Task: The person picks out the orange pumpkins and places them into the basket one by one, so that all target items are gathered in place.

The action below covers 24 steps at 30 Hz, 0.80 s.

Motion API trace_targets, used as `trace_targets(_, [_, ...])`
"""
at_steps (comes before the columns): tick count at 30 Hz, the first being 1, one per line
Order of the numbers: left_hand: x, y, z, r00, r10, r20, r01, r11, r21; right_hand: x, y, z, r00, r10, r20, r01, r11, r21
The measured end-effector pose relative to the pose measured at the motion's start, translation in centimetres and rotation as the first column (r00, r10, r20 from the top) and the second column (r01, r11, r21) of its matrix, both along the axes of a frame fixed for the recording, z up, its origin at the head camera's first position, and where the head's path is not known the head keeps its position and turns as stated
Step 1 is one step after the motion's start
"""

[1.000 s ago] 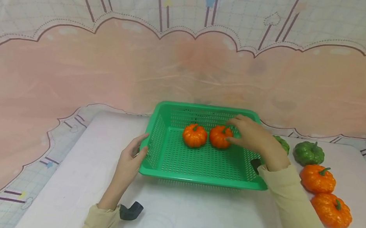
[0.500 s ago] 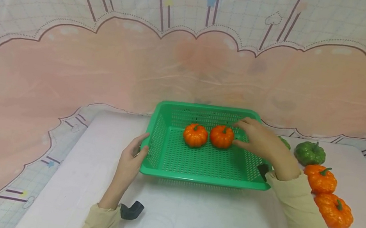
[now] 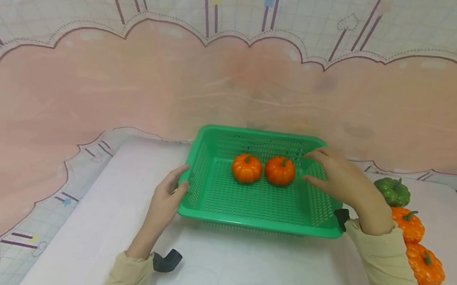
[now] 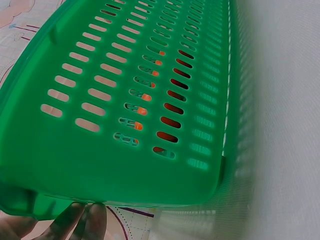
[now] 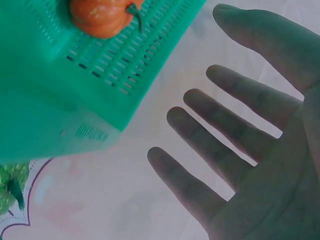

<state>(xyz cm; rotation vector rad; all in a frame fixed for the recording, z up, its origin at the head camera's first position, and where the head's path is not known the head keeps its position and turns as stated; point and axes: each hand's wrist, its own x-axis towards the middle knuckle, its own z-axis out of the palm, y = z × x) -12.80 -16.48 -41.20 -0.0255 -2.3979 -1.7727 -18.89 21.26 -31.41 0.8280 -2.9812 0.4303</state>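
On the white table point(image 3: 251, 284), a near orange pumpkin point(image 3: 426, 266) lies at right. The left hand point(image 3: 164, 197), thumb and fingers apart, rests against the left rim of a green basket point(image 3: 260, 223). Right of it, a second orange pumpkin point(image 3: 408, 226) precedes a green pumpkin point(image 3: 392, 191). Inside, toward the far side, sit a left small pumpkin point(image 3: 246, 169) and a right small pumpkin point(image 3: 280, 171); the right hand point(image 3: 340, 179) hovers rightward, spread wide, holding nothing. Patterned cloth point(image 3: 238, 80) hangs farthest.

White tabletop point(image 3: 256, 284) with green basket point(image 3: 258, 223), pumpkins point(image 3: 424, 267) to its right.
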Motion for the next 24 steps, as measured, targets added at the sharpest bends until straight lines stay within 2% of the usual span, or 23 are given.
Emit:
trace_targets(3, [0.0, 0.0, 0.1, 1.000, 0.005, -0.007, -0.005, 1.000, -0.019, 0.2, 0.3, 0.1, 1.000, -0.008, -0.014, 0.008, 1.000, 0.004])
trace_targets(8, [0.0, 0.0, 0.1, 1.000, -0.001, -0.004, 0.001, 1.000, -0.002, 0.7, 0.8, 0.1, 0.999, -0.013, -0.033, 0.013, 1.000, 0.002])
trace_targets(17, [0.0, 0.1, 0.1, 1.000, 0.005, 0.007, -0.005, 1.000, 0.006, 1.4, 2.0, -0.6, 0.999, -0.035, -0.009, 0.035, 0.999, -0.035])
trace_targets(24, [0.0, 0.1, 0.0, 1.000, 0.011, 0.007, -0.011, 1.000, 0.000, 1.8, 2.6, -1.1, 0.999, -0.047, -0.028, 0.046, 0.998, -0.047])
